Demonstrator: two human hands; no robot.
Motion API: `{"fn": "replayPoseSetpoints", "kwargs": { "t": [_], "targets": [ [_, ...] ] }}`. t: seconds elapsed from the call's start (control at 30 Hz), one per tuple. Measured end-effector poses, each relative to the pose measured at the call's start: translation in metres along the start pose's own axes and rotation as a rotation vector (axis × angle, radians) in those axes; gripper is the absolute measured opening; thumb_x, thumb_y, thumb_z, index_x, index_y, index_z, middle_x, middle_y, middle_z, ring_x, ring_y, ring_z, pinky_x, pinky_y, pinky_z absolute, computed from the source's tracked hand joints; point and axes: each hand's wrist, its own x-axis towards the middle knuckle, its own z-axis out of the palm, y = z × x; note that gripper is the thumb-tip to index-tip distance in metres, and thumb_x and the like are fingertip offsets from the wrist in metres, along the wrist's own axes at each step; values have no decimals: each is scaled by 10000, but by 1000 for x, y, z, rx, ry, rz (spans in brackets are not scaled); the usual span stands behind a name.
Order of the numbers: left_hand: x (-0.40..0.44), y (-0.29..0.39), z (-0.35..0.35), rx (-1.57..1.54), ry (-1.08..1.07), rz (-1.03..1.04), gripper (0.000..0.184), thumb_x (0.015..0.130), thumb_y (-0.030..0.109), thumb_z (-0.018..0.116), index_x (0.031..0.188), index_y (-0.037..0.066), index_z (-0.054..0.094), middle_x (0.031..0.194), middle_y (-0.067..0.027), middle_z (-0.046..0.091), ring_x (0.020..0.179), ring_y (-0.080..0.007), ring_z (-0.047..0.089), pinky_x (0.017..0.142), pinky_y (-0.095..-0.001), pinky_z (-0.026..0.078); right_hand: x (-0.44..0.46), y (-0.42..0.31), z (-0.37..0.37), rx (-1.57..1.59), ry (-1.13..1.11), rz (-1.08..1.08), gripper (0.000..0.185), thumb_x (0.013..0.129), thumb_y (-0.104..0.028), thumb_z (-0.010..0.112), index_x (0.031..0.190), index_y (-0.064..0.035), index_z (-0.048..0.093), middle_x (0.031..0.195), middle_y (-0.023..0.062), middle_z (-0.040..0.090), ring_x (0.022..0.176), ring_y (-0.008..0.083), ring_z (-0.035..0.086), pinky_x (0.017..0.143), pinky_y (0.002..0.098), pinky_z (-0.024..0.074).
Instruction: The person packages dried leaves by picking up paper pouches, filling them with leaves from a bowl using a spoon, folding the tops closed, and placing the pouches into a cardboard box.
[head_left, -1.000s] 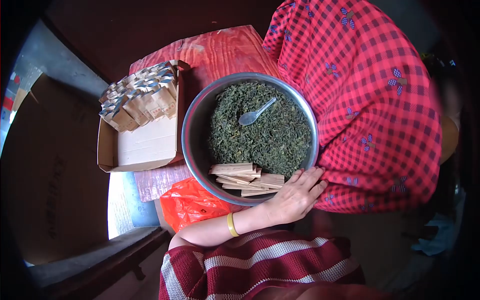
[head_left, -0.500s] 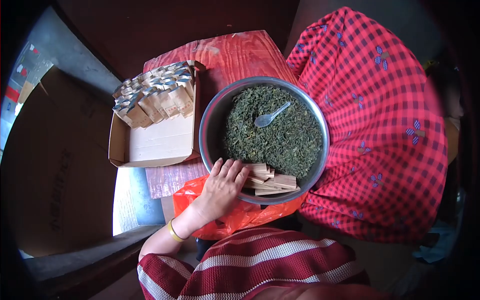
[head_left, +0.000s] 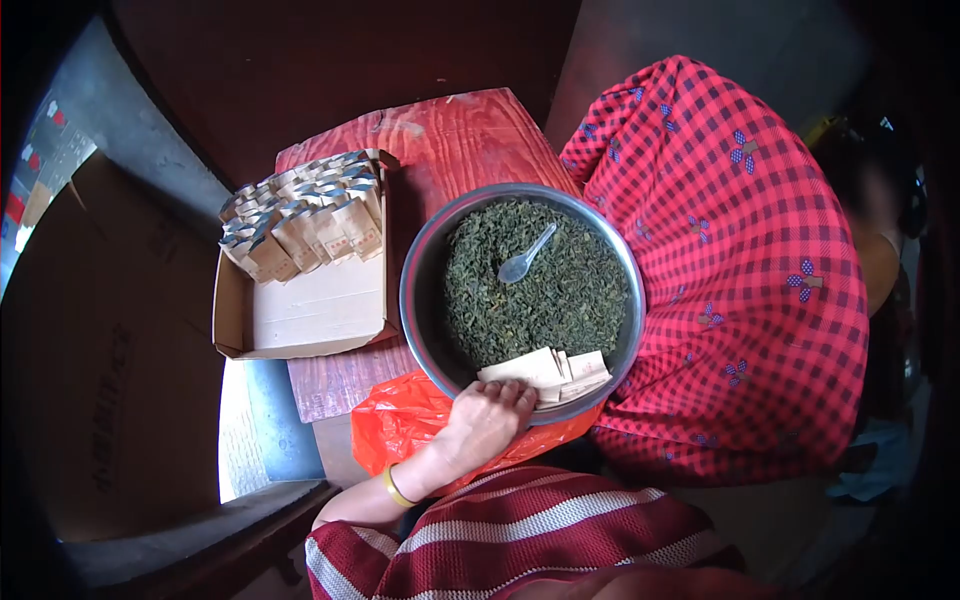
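Observation:
My left hand [head_left: 487, 418], with a yellow bracelet at its wrist, rests over the near rim of a metal basin [head_left: 420, 345]. Its bent fingers are closed on the near end of a loose stack of brown paper bags [head_left: 535, 372], flat and fanned out. Those bags lie against the near wall of the basin, on a bed of dried green leaves [head_left: 535, 310]. A clear plastic spoon [head_left: 517, 266] sits on top of the leaves, handle pointing up and right. My right hand is out of view.
Left of the basin, a cardboard tray [head_left: 315, 315] holds rows of upright paper packets [head_left: 300, 220] at its far end. Both stand on a red wooden table [head_left: 450, 130]. Red plastic [head_left: 385, 420] bunches under the basin. Red checked cloth [head_left: 740, 270] bulges at right; a large carton [head_left: 110, 350] stands left.
My left hand has slid right and nearer to me along the basin's rim. The paper bags have turned, showing more of their flat faces. The camera view has tilted slightly.

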Motion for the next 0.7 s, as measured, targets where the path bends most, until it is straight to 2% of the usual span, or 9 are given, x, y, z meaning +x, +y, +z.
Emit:
{"fn": "replayPoseSetpoints", "kwargs": {
  "t": [0.3,0.37,0.4,0.43,0.5,0.53,0.57,0.7],
  "targets": [
    [-2,3,-1,-14,4,-6,290,839,196,613,1108,98,658,1034,-65,675,794,-197,684,696,-336,530,10,-30,5,-112,-74,-33,358,987,-274,502,1266,-65,584,1187,119,659,1091,278,629,942,405,477],
    [-3,4,-1,-97,16,-62,308,819,204,630,1106,94,657,1051,-70,677,797,-198,686,707,-340,532,11,-42,1,-146,-78,-42,359,988,-275,502,1268,-65,583,1188,120,658,1093,278,629,945,405,476],
    [-3,4,2,-98,45,-42,284,849,160,546,1101,74,644,1041,-93,685,793,-203,686,706,-355,536,14,-49,-3,-167,-86,-48,360,988,-275,501,1269,-65,582,1189,120,658,1094,279,628,946,405,475],
    [-2,4,3,-94,60,-45,284,849,160,546,1101,74,644,1041,-93,685,793,-203,686,706,-355,536,20,-56,-7,-190,-101,-52,360,989,-275,501,1270,-65,582,1189,121,658,1094,279,628,948,405,475],
    [-3,8,4,-93,38,-71,285,846,153,549,1103,74,643,1036,-91,686,787,-202,687,690,-356,536,19,-63,-8,-224,-137,-39,362,990,-276,500,1272,-65,581,1191,122,658,1096,279,627,950,405,473],
    [-3,10,5,-55,19,-78,334,816,191,623,1131,85,651,1050,-90,682,789,-204,686,678,-349,538,14,-64,-6,-235,-151,-28,362,990,-276,500,1273,-65,580,1191,122,658,1097,280,627,952,405,473],
    [-2,12,5,-59,17,-80,334,816,191,623,1131,85,651,1050,-90,682,789,-204,686,678,-349,538,10,-66,-4,-247,-166,-18,363,990,-276,500,1274,-64,580,1192,123,658,1098,280,627,953,406,472],
    [0,15,2,-49,8,-102,311,848,161,571,1136,72,650,1052,-91,682,787,-200,686,677,-343,536,8,-78,5,-289,-239,5,365,992,-278,499,1278,-64,578,1194,125,657,1102,281,625,958,406,470]
  ]
}}
